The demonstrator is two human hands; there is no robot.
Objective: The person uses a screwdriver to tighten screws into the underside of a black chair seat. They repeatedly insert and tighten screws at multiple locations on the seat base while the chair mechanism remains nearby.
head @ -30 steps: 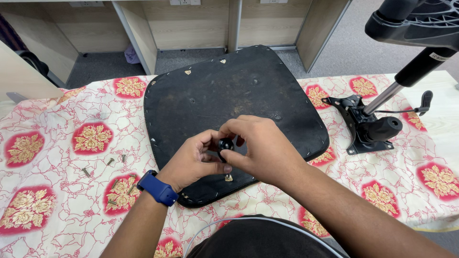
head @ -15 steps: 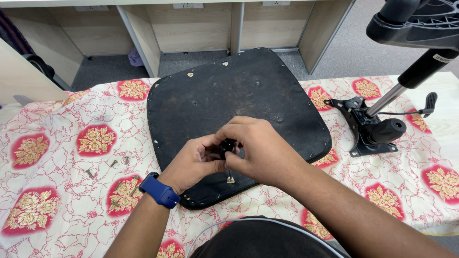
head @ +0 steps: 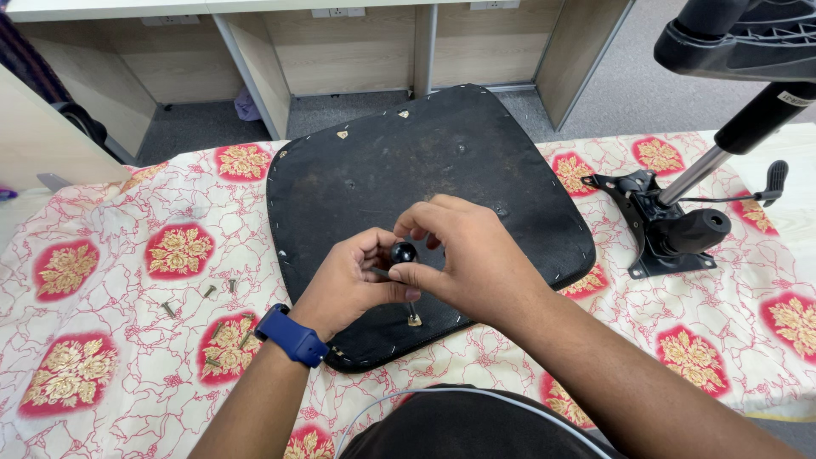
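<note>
Both hands pinch a small black knob (head: 403, 252) over the black seat (head: 425, 170). The left hand (head: 348, 285) and right hand (head: 463, 255) curl tight around it. Loose screws (head: 208, 293) lie on the bench (head: 102, 340).

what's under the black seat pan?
The seat pan lies on a red-and-cream flowered cloth, which shows all round it. Its front edge is partly covered by the left hand and right hand. The tabletop beneath is hidden.

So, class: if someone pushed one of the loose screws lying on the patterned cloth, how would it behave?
The loose screws look small and metal, so probably light and stiff. Being round-shanked, one would likely roll in a curve. The soft, wrinkled tablecloth should stop it soon.
</note>
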